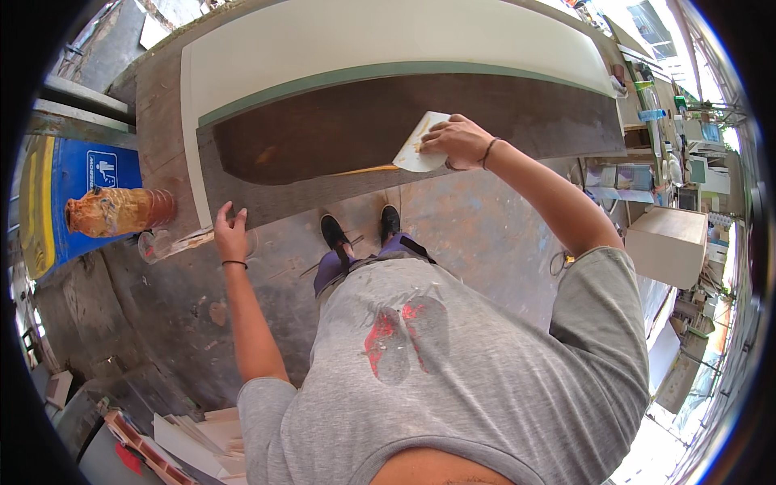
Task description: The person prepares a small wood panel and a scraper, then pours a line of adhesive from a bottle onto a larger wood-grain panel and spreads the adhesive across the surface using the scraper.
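My right hand (462, 141) grips a white flat spreader (418, 145) smeared with yellowish glue. The spreader's lower edge rests on a long dark brown board (558, 109), where a yellowish streak of glue (368, 170) runs along its near side. A darker, wet-looking area (323, 121) covers much of the board's left and middle. At the board's near left corner, my left hand (231, 230) touches the edge with thumb and fingers apart. Left of that hand lies an amber, glue-stained plastic bottle (121, 212).
Behind the dark board are a green-edged strip (339, 78) and a large white panel (388, 36). A blue and yellow bin (61, 210) stands at the left. Shelves and a pale wooden box (667, 246) stand at the right. Wood offcuts (194, 444) lie at the lower left.
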Motion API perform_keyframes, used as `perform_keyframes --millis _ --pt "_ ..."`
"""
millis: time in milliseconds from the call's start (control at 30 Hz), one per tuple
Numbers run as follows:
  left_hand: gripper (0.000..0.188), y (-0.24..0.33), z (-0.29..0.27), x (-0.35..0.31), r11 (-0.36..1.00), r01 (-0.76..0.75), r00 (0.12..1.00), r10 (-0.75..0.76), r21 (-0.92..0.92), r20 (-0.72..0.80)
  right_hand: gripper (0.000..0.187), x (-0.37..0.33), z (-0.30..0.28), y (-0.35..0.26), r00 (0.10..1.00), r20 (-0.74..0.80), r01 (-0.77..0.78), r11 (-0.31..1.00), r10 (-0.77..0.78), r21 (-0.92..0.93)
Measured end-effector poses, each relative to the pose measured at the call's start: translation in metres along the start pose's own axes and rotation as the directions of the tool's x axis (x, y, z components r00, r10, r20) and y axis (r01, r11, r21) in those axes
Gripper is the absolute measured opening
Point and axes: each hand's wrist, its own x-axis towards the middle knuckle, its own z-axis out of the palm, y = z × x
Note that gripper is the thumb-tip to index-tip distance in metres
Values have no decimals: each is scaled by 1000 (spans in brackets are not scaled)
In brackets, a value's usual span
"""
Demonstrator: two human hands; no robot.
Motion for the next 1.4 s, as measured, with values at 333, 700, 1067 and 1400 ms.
perform_keyframes --millis 333,700,1067,1400 --pt "39 -7 2 11 999 11 999 -10 46 -30 41 -71 32 -2 993 4 -119 991 119 60" --pt "31 -6 -6 4 988 -57 990 75 145 -122 39 -21 -22 -63 923 -384 41 995 -4 89" --pt "29 -8 -5 -8 986 -128 945 154 107 -287 48 44 -26 -99 971 -229 -55 996 71 77" --pt "26 -5 -5 -10 977 -150 942 188 152 -279 51 6 -2 -132 976 220 -12 994 -12 107"
